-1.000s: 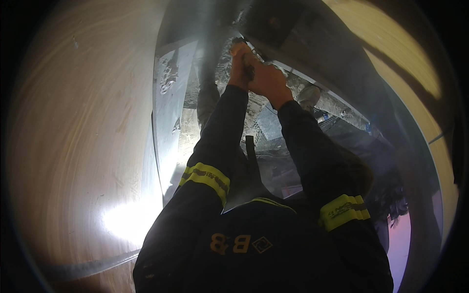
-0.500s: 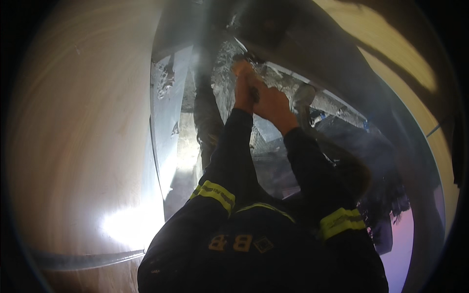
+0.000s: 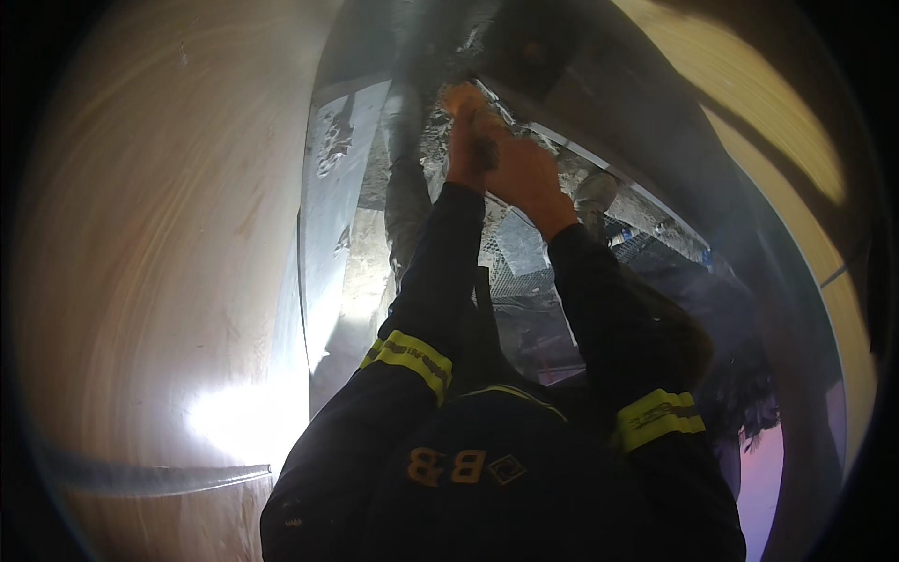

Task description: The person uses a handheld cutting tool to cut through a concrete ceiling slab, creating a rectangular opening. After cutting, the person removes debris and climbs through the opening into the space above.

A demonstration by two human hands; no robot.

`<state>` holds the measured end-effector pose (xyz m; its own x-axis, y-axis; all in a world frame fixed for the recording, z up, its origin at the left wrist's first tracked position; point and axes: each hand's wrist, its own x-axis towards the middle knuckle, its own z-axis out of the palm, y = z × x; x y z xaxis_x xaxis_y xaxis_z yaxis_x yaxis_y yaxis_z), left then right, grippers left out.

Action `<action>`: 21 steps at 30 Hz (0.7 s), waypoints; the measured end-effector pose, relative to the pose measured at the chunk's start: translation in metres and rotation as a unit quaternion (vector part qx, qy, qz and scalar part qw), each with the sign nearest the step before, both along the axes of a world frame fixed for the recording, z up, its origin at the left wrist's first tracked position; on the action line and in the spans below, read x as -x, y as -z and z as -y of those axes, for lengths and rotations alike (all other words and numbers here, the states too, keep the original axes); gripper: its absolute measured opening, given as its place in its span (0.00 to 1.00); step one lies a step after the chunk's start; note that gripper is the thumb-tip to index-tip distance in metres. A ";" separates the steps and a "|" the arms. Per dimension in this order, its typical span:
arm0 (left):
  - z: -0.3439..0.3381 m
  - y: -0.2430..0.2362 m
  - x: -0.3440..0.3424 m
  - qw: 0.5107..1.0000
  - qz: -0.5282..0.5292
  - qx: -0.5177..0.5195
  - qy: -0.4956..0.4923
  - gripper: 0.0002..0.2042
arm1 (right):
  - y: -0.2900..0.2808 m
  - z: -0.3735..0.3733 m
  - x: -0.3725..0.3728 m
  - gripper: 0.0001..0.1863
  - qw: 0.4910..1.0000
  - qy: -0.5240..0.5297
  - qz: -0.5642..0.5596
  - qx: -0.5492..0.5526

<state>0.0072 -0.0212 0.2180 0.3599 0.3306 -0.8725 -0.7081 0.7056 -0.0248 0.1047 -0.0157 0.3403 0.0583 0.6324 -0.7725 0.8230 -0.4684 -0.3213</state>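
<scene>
Both my hands are raised ahead of me at the upper middle, pressed close together. My left hand (image 3: 466, 150) is closed, its fingers wrapped round something dark and mostly hidden. My right hand (image 3: 526, 180) is closed against it, just to the right and slightly lower. A small dark patch of the held thing (image 3: 484, 153) shows between the two hands; its kind cannot be told. Beyond the fingers lies a rough, grey, crusted surface (image 3: 438, 131), blurred by haze.
A large pale curved wall (image 3: 169, 234) fills the left, with bright glare low down. A flat grey panel (image 3: 342, 159) with crusted patches stands beside it. Dark metal (image 3: 646, 103) slopes across the upper right, edged by a light strip. Mesh grating (image 3: 529, 281) lies below my hands.
My hands have shifted slightly up in the picture, still clasped together. The surroundings have moved a little to the right in view.
</scene>
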 end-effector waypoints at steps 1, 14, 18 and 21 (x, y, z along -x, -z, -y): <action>0.002 0.002 -0.005 1.000 -0.007 0.014 0.006 0.17 | 0.002 0.001 -0.003 0.46 1.000 -0.003 0.002 0.001; 0.006 0.005 -0.009 0.998 -0.022 0.040 0.048 0.20 | 0.004 0.005 -0.006 0.49 0.999 -0.006 0.028 0.043; 0.005 0.002 -0.011 0.998 -0.023 0.037 0.044 0.18 | 0.001 0.004 -0.008 0.49 0.999 -0.002 0.031 0.040; 0.000 -0.011 -0.014 0.997 -0.022 0.042 0.053 0.16 | -0.003 0.008 -0.005 0.50 0.998 0.009 0.043 0.035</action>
